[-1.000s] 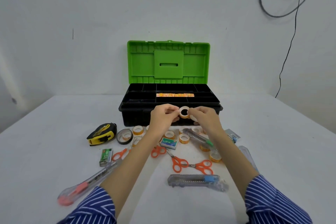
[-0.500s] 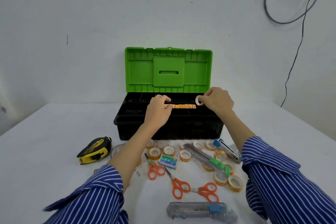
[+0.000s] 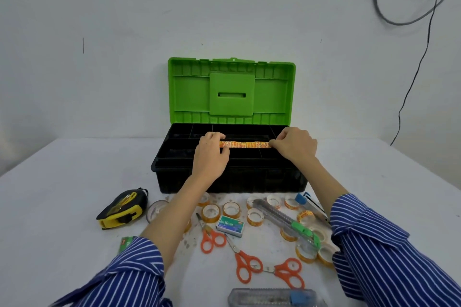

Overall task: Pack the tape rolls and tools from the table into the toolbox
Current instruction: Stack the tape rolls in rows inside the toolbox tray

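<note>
The toolbox (image 3: 229,177) is sitting at the twelve o'clock end of the white table (image 3: 62,194), its green lid (image 3: 232,91) standing upright and its black tray of compartments lying open. A row of tape rolls (image 3: 245,144) is lying on edge in a long middle compartment, running from nine to three o'clock. The left hand (image 3: 210,157) is resting over the nine o'clock end of that row, its fingers curled down against the first rolls, and the right hand (image 3: 295,146) is curling over the three o'clock end, its fingertips (image 3: 273,144) pressing together at the last roll; whether they are pinching a separate roll I cannot tell. Both forearms are reaching out of blue striped sleeves (image 3: 389,257). At six o'clock of the box, loose tape rolls (image 3: 230,209) are lying scattered on the table, with a staple box (image 3: 230,226) among them. Orange scissors (image 3: 245,263) are lying open at six o'clock, a smaller pair (image 3: 210,238) just at their ten o'clock. A green utility knife (image 3: 289,223) is lying across some rolls toward four o'clock, and a clear one (image 3: 272,297) is showing at the bottom edge. A yellow and black tape measure (image 3: 122,208) is sitting toward eight o'clock, well apart from the box.
</note>
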